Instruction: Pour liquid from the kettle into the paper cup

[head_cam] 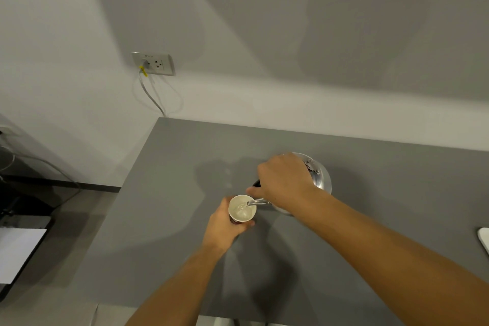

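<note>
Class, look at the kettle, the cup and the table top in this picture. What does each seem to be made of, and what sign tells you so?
Kettle: polished metal, likely steel or aluminium; bright mirror-like glints. Cup: looks like paper; matte off-white inside, thin rim. Table top: smooth matte grey, perhaps laminate; even colour, no grain.

A grey worktop (344, 259) spreads beneath the fingers. Up and left of them, a wall socket (153, 63) holds a plug with a yellow tag (143, 71), its cable (152, 95) hanging down. Far right of the fingers, a white object (484, 239) shows at the edge
</note>
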Motion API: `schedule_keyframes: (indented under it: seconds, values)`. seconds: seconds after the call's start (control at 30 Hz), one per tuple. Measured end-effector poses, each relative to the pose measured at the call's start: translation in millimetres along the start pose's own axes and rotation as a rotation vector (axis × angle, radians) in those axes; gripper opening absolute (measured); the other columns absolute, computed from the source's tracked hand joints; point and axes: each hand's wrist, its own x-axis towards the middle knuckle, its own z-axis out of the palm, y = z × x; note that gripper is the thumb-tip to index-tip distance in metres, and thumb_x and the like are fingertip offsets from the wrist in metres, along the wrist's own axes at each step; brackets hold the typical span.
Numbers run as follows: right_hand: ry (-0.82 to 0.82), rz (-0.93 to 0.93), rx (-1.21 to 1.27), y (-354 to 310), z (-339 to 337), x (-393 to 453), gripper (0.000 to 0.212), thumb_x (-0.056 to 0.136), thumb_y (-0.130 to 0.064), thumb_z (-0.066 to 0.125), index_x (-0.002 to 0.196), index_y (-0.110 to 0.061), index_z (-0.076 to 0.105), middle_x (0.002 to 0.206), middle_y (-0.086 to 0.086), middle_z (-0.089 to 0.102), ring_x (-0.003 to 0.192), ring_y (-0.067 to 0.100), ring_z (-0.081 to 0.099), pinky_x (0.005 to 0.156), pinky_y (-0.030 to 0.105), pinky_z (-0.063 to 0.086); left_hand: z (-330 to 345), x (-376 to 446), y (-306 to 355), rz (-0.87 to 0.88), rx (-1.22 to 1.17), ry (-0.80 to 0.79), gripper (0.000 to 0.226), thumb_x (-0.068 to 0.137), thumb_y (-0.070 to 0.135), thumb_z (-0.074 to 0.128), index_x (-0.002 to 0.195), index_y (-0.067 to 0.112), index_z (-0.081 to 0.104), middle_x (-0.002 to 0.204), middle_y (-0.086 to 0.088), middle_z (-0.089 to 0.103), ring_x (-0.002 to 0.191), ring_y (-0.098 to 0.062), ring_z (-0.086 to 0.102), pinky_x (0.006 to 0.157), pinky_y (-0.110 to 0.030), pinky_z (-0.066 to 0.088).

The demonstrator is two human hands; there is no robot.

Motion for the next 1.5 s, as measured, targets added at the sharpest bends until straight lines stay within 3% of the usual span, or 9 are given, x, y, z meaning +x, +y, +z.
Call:
schedule_keyframes:
  seconds: [0.23, 0.43, 0.57, 0.73, 0.97, 1.07, 1.5]
  values:
    - [0.014, 0.004, -0.019, -1, 1, -1, 0.059, 0.083, -0.057, 0.060, 0.046, -0.020, 0.030, 0.043, 0.000, 0.025, 0.039, 0.015, 0.019, 0.043, 0.032, 0.007, 0, 0, 0, -0.011, -0.001, 0.002, 0.059, 0.063, 0.029, 0.096, 0.101, 0.050, 0.056, 0.090, 0.025, 0.074, 0.083, 0.010, 0.067, 0.062, -0.006, 0.048]
    - [0.007, -0.007, -0.029, -3, 5, 3, 0.060, 0.082, -0.058, 0.059, 0.047, -0.020, 0.029, 0.044, 0.000, 0.025, 0.040, 0.016, 0.019, 0.043, 0.032, 0.008, -1, -2, 3, -0.016, -0.007, 0.002, 0.058, 0.065, 0.025, 0.095, 0.101, 0.048, 0.056, 0.095, 0.015, 0.075, 0.081, 0.009, 0.067, 0.059, -0.007, 0.049]
    - [0.005, -0.013, -0.026, -4, 8, 4, 0.059, 0.081, -0.058, 0.060, 0.047, -0.020, 0.030, 0.044, 0.000, 0.026, 0.040, 0.017, 0.020, 0.047, 0.033, 0.018, -1, -2, 5, -0.023, 0.006, -0.008, 0.057, 0.066, 0.027, 0.095, 0.102, 0.047, 0.055, 0.096, 0.012, 0.075, 0.081, 0.006, 0.068, 0.056, -0.008, 0.050]
    - [0.002, -0.010, -0.037, -4, 8, 5, 0.059, 0.082, -0.059, 0.059, 0.047, -0.020, 0.030, 0.044, 0.000, 0.026, 0.040, 0.016, 0.020, 0.045, 0.032, 0.012, -1, -3, 6, -0.025, 0.018, -0.010, 0.057, 0.067, 0.025, 0.095, 0.102, 0.046, 0.054, 0.096, 0.014, 0.074, 0.080, 0.013, 0.065, 0.057, -0.005, 0.047]
    - [-0.003, -0.017, -0.043, -5, 6, 6, 0.060, 0.082, -0.059, 0.059, 0.048, -0.021, 0.028, 0.045, -0.001, 0.026, 0.041, 0.017, 0.020, 0.045, 0.032, 0.008, -1, -3, 6, -0.031, -0.009, -0.007, 0.055, 0.066, 0.026, 0.095, 0.098, 0.047, 0.056, 0.093, 0.010, 0.075, 0.078, 0.004, 0.068, 0.053, -0.008, 0.049]
    - [-0.004, -0.017, -0.046, -6, 7, 6, 0.060, 0.082, -0.059, 0.059, 0.048, -0.021, 0.029, 0.045, 0.001, 0.030, 0.041, 0.018, 0.023, 0.045, 0.033, 0.010, -1, -3, 5, -0.034, -0.015, -0.010, 0.055, 0.065, 0.025, 0.095, 0.098, 0.047, 0.056, 0.091, 0.009, 0.075, 0.071, 0.008, 0.067, 0.053, -0.009, 0.049]
    - [-0.007, -0.028, -0.048, -8, 8, 10, 0.057, 0.083, -0.056, 0.059, 0.048, -0.021, 0.030, 0.046, -0.001, 0.028, 0.041, 0.016, 0.021, 0.044, 0.032, 0.009, -1, -1, 3, -0.021, 0.014, -0.007, 0.056, 0.065, 0.025, 0.095, 0.102, 0.042, 0.056, 0.095, 0.015, 0.074, 0.082, 0.011, 0.066, 0.064, -0.005, 0.047]
